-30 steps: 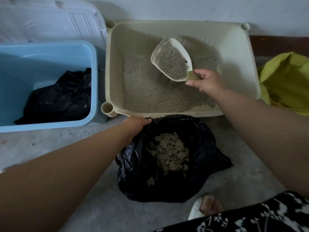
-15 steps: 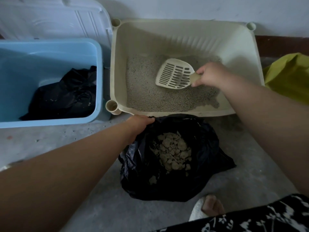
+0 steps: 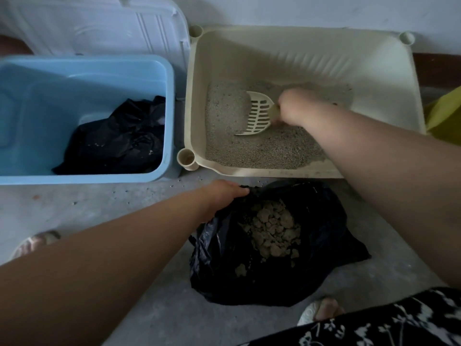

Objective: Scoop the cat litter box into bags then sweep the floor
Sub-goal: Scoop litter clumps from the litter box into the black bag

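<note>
Since the earlier frames, the cream slotted plastic scoop has been lowered from above the bed and pushed leftward. It is now seen tilted, with its front edge sunk in the grey granular litter. Its short handle is gripped by the right hand, which is blurred, so the lie of the individual fingers cannot be told. The litter is held in the cream rectangular plastic litter box, which is set against the wall.

Just in front of the box, the black plastic bag is spread open on the grey concrete floor. Its near-left rim is held by the left hand, with the fingers curled over the edge. A heap of pale litter clumps is seen inside the bag.

To the left, a light blue plastic tub is placed beside the box, with a crumpled black bag lying in it. A white plastic lid is propped behind the tub. Loose grains are scattered on the floor between the tub and the bag.
</note>
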The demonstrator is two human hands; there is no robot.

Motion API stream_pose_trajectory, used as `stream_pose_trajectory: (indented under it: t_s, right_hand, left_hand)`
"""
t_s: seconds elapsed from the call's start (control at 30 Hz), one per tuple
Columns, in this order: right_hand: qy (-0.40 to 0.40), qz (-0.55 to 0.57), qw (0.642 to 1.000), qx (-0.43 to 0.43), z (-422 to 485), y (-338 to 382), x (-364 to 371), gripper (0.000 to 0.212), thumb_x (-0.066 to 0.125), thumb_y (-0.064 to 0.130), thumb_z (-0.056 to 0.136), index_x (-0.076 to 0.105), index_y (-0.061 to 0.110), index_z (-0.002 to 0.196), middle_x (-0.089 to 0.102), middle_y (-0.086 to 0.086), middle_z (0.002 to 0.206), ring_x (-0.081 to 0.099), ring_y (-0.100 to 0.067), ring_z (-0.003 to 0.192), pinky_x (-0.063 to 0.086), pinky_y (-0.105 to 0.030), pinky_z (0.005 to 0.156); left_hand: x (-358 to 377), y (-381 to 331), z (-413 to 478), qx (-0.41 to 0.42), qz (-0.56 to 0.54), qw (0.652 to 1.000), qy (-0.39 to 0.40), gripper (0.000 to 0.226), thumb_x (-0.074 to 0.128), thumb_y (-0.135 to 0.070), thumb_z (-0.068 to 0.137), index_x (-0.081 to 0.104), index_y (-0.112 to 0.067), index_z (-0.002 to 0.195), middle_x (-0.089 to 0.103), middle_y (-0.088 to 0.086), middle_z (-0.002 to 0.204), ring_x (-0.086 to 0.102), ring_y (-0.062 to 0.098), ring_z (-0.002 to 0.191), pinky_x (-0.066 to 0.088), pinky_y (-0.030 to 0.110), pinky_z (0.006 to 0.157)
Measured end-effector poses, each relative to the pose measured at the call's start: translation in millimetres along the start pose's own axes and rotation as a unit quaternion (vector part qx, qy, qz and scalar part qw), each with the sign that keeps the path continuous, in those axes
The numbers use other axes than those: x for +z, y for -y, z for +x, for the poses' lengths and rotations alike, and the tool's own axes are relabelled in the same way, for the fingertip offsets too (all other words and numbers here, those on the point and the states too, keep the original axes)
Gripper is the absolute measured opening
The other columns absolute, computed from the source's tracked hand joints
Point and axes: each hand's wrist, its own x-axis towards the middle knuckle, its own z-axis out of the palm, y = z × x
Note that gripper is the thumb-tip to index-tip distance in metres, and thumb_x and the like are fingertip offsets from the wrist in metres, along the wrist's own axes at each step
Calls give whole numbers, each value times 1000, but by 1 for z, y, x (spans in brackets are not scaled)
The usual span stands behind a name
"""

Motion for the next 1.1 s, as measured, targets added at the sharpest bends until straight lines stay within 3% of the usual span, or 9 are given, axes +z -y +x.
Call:
stream_pose_trajectory:
  t_s: [0.1,0.27,0.43,0.73,1.1]
  right_hand:
    - [-19,40,999,8,3,0,13,21,63,31,88,65,12,99,60,-7,87,56,-26,79,45,-32,72]
    - [-38,101,994,-36,5,-2,18,31,61,37,89,64,22,116,67,-7,108,62,-29,98,45,-33,78]
    - [-56,167,982,-64,6,-2,12,47,67,40,85,57,24,129,60,-6,129,55,-29,118,43,-39,96]
    - [-32,276,958,-77,6,-12,18,64,75,36,78,52,19,135,54,-4,138,50,-24,127,36,-36,107]
    - [-14,313,944,-100,-8,-19,25,64,75,31,78,51,19,137,51,-1,141,46,-20,129,31,-28,104]
  left_hand:
    - [-2,2,0,0,-6,1000,-3,35,64,-31,89,64,-14,120,61,6,118,55,22,107,41,29,94]
    - [-3,6,4,-4,-13,1000,6,32,64,-30,89,67,-12,115,66,11,117,61,27,110,46,39,103]
    - [-5,5,6,-5,-13,1000,10,33,63,-30,90,66,-12,117,66,11,118,61,27,111,45,39,104]
    - [-6,2,7,-8,-28,1000,3,33,64,-29,90,65,-12,119,65,9,118,61,25,110,46,34,100]
    - [-2,0,7,9,-31,999,-2,27,63,-26,90,68,-11,112,67,11,116,62,26,109,47,36,102]
